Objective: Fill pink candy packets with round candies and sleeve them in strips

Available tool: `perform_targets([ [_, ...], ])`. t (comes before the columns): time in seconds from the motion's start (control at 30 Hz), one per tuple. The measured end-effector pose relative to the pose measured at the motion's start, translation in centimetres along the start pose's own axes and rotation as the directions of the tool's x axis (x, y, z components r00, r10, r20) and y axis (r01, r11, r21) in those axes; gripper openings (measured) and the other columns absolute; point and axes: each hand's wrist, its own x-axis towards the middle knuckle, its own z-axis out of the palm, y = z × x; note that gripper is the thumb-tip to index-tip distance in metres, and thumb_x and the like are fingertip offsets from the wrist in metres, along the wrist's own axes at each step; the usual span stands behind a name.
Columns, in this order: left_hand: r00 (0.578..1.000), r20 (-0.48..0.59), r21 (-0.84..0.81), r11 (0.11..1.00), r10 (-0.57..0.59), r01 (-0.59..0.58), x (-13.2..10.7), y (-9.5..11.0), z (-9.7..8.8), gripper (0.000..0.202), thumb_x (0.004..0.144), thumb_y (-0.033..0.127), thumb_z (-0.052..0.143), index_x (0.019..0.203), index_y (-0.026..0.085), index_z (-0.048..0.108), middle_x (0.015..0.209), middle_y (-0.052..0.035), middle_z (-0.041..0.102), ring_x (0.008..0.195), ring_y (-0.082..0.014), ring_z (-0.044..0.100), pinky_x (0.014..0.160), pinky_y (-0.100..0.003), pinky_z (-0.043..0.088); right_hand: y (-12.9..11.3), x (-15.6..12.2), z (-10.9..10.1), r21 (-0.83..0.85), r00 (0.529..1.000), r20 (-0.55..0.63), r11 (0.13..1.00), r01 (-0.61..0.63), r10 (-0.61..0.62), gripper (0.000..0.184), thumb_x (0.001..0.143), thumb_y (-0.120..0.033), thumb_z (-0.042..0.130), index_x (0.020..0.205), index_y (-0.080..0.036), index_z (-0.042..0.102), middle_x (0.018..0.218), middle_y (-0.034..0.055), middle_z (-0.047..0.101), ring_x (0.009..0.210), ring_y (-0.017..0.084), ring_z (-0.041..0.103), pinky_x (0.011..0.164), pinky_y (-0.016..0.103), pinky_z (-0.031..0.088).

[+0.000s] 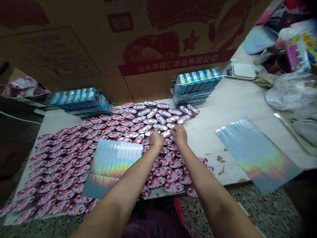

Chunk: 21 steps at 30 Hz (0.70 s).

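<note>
Both my arms reach forward over a white table (230, 109) covered with several overlapping rows of pink oval toy pieces (61, 158). The pieces at the far end (158, 114) carry shiny silver stickers. My left hand (156, 136), with a thin gold bracelet at the wrist, has its fingers curled down on one of these pieces. My right hand (178, 135) is right beside it, fingers bent and pinched on the same spot; what they pinch is too small to make out. A holographic sticker sheet (111, 167) lies on the pink pieces just left of my left forearm.
Another holographic sheet (257, 153) lies on the table at the right, hanging over the front edge. Blue boxed packs stand at the back left (79, 99) and back centre (195, 84). A large printed cardboard wall (148, 49) rises behind. Plastic bags and clutter (292, 92) fill the far right.
</note>
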Motion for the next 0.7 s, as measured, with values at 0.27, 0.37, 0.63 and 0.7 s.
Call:
perform_targets([
  [0.27,0.998,0.055,0.179,0.983,0.040,-0.049,-0.6,0.2,-2.0,0.024,0.072,0.021,0.050,0.095,0.017,0.053,0.082,-0.0092,0.062,0.078,-0.0208,0.057,0.067,-0.029,0.039,0.3,0.1,-0.3,0.042,0.993,-0.104,0.998,-0.055,0.059,0.008,0.074,-0.020,0.049,0.070,-0.017,0.056,0.075,0.0032,0.054,0.072,0.016,0.047,0.068,0.027,0.036],
  [0.37,0.982,-0.011,0.163,0.969,0.187,-0.183,-0.5,-3.9,-6.9,0.029,0.076,0.025,0.045,0.103,0.017,0.052,0.085,-0.0068,0.060,0.081,-0.0178,0.054,0.070,-0.027,0.040,0.0,-0.9,-1.3,0.144,0.988,-0.154,0.990,0.006,0.017,0.013,0.077,-0.020,0.046,0.077,-0.017,0.058,0.078,0.0041,0.056,0.073,0.016,0.049,0.068,0.027,0.038],
  [0.63,0.970,0.131,0.471,0.849,0.203,-0.241,0.5,-19.6,-18.9,0.031,0.066,0.033,0.060,0.097,0.027,0.059,0.116,-0.0042,0.046,0.109,-0.0265,0.037,0.087,-0.040,0.030,-11.7,-5.6,3.2,0.292,0.899,0.090,0.874,0.389,-0.430,0.021,0.084,-0.021,0.041,0.090,-0.019,0.061,0.086,0.0054,0.058,0.083,0.016,0.050,0.077,0.028,0.039],
  [0.7,0.969,0.136,0.456,0.855,0.206,-0.246,1.0,-21.3,-19.1,0.023,0.065,0.034,0.061,0.086,0.025,0.061,0.115,-0.0032,0.047,0.110,-0.0255,0.036,0.087,-0.039,0.029,-16.0,-6.1,5.5,0.242,0.841,0.172,0.849,0.469,-0.514,0.022,0.084,-0.023,0.043,0.097,-0.019,0.060,0.091,0.0059,0.057,0.087,0.017,0.048,0.078,0.029,0.038],
])
